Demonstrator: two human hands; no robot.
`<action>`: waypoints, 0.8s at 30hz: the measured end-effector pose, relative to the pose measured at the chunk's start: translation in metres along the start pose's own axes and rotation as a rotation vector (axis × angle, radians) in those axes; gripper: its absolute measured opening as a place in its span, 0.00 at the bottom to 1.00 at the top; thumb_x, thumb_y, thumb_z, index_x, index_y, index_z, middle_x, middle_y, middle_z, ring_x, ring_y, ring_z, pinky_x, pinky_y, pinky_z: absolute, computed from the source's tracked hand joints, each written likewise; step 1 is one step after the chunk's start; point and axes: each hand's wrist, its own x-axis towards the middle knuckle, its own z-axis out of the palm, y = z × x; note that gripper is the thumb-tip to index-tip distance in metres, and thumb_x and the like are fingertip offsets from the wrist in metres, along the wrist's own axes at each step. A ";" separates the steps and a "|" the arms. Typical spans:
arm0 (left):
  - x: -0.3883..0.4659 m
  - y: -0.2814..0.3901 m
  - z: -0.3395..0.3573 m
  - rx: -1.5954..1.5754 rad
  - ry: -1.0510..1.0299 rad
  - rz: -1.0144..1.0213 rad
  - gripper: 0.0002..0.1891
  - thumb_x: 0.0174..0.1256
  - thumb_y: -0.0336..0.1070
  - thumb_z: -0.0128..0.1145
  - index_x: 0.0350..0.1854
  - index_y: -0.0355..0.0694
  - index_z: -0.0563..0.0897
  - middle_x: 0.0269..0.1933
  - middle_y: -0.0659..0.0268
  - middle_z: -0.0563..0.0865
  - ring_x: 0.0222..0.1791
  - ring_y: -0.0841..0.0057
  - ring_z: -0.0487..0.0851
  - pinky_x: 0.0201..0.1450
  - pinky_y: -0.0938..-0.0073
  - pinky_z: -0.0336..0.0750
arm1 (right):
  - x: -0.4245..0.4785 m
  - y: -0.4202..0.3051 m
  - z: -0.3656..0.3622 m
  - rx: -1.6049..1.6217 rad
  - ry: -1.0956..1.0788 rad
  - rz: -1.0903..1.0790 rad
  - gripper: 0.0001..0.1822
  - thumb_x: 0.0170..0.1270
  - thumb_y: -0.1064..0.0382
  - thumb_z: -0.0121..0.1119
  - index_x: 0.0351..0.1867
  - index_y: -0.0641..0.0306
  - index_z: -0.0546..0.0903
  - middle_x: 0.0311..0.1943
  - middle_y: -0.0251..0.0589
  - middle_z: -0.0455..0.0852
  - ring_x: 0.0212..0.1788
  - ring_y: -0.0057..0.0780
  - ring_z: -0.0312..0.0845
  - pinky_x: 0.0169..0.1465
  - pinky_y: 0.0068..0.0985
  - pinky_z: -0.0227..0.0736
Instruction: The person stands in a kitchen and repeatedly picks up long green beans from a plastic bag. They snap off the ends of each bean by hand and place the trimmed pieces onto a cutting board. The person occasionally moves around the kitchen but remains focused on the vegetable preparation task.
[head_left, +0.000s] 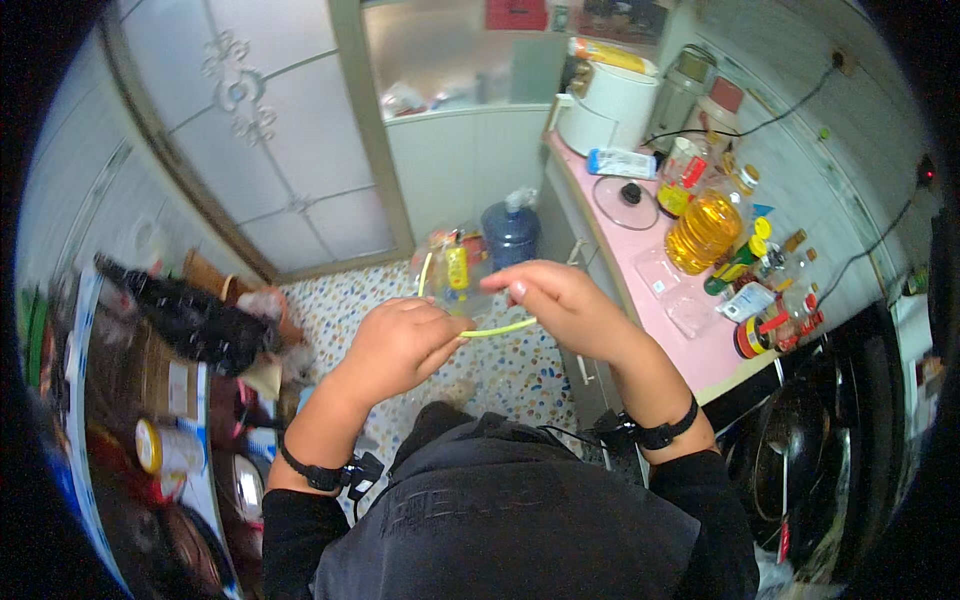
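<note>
A thin yellow-green strand, perhaps a vegetable stem, spans the gap between my hands in front of my body. My left hand is closed around it, and one end sticks up above the knuckles. At the strand's other end is my right hand, its thumb and forefinger stretched toward the left; whether its curled lower fingers grip the strand is hidden. Beyond both hands, a clear plastic bag with coloured packages in it rests on the speckled floor.
A blue water jug stands by the far cabinet. On the right, a pink counter carries a glass lid, an oil bottle and several other bottles. A wok lies lower right. Crowded shelves line the left.
</note>
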 end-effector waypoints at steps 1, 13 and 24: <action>0.011 -0.013 0.002 -0.008 -0.032 0.003 0.09 0.54 0.36 0.58 0.37 0.46 0.82 0.26 0.65 0.81 0.29 0.68 0.80 0.39 0.66 0.75 | 0.002 -0.001 -0.005 -0.130 0.007 -0.013 0.13 0.67 0.61 0.47 0.44 0.66 0.79 0.39 0.40 0.82 0.42 0.30 0.76 0.47 0.27 0.69; 0.135 -0.132 0.028 -0.113 -0.177 0.290 0.07 0.58 0.39 0.53 0.35 0.45 0.81 0.26 0.62 0.81 0.29 0.63 0.80 0.31 0.62 0.72 | 0.063 0.014 -0.033 -0.763 0.232 0.125 0.09 0.57 0.61 0.55 0.36 0.58 0.81 0.29 0.42 0.80 0.37 0.43 0.76 0.41 0.37 0.70; 0.187 -0.150 0.068 -0.511 -0.281 0.293 0.09 0.64 0.36 0.46 0.41 0.39 0.75 0.27 0.58 0.81 0.29 0.57 0.80 0.32 0.59 0.72 | 0.098 0.044 -0.034 -1.083 0.610 0.514 0.05 0.53 0.64 0.58 0.27 0.62 0.80 0.24 0.44 0.80 0.27 0.42 0.78 0.30 0.35 0.71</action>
